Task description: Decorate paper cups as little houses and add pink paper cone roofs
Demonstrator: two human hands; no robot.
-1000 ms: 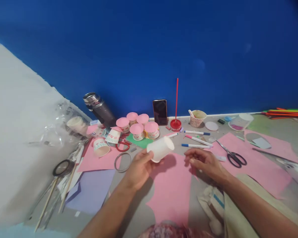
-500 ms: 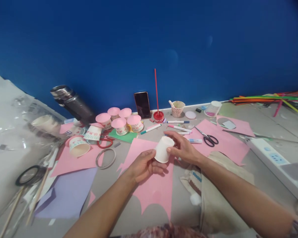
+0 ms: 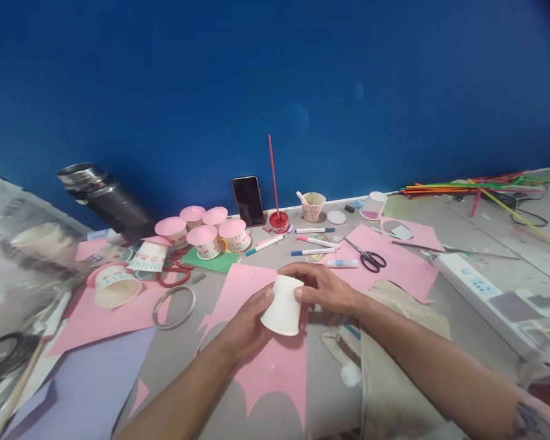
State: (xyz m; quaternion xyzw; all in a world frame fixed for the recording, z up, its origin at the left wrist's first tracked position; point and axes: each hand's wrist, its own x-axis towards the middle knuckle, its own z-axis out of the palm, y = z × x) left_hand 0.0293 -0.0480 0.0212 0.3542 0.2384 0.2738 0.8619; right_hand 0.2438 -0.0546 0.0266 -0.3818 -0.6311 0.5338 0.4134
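A plain white paper cup [image 3: 283, 308], wide rim downward and slightly tilted, is held between both hands above a cut pink paper sheet [image 3: 272, 373]. My left hand [image 3: 247, 327] grips its left side, thumb on the wall. My right hand [image 3: 323, 288] closes on its right side, with the thumb pressed near the base end and the fingers behind. Several decorated cups topped with pink paper discs [image 3: 202, 236] stand on and around a green sheet [image 3: 224, 261]. Capped markers [image 3: 314, 252] lie beyond my right hand, near black-handled scissors [image 3: 373, 261].
A dark flask [image 3: 110, 201] leans at the left by a phone [image 3: 249, 201] propped on the blue wall. Tape rings [image 3: 174, 307] and purple paper [image 3: 87, 385] lie left. On the right are a power strip [image 3: 486, 299], a cloth bag [image 3: 398, 360] and coloured sticks [image 3: 458, 188].
The view has shifted right, so the table things appear further left. Both hands still hold the cup, which now tilts the other way and shows more of its side.
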